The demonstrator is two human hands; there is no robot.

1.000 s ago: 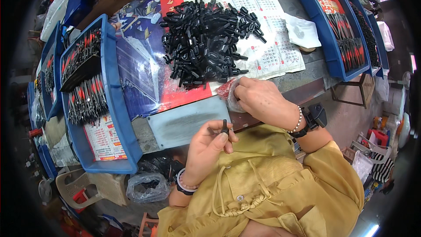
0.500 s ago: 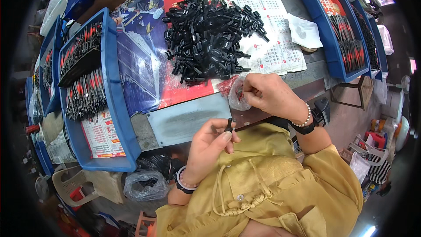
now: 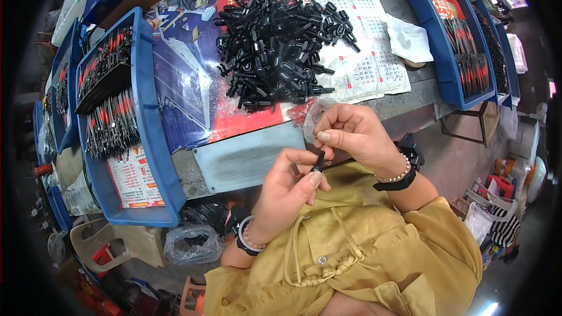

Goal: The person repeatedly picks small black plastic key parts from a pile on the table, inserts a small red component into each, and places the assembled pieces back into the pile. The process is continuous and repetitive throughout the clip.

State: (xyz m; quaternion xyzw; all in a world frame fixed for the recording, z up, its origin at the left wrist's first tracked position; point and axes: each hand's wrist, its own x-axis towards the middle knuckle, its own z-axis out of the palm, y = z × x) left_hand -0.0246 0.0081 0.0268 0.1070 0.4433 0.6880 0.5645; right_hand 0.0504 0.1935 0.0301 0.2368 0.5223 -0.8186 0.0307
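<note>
My left hand [image 3: 284, 193] pinches a small black plastic piece [image 3: 319, 161] between thumb and fingers, its narrow stem pointing up. Just above that stem is my right hand [image 3: 357, 137], thumb and forefinger pressed together; whatever they hold is too small to make out. Behind the right hand, partly covered by it, lies a clear plastic bag [image 3: 311, 118] with small red bits at the table edge. A heap of similar black pieces [image 3: 275, 52] is spread over the printed sheets farther back.
A pale metal plate [image 3: 249, 161] lies along the table's front edge. On the left, a blue tray [image 3: 153, 169] holds rows of black-and-red parts; another blue tray [image 3: 443, 64] stands at the right. A white paper piece [image 3: 408, 38] lies beside it. Below left is a plastic chair [image 3: 96, 243].
My right hand has left the plastic bag and come down to the left, close to the black piece. My left hand has moved slightly right and up, still pinching it.
</note>
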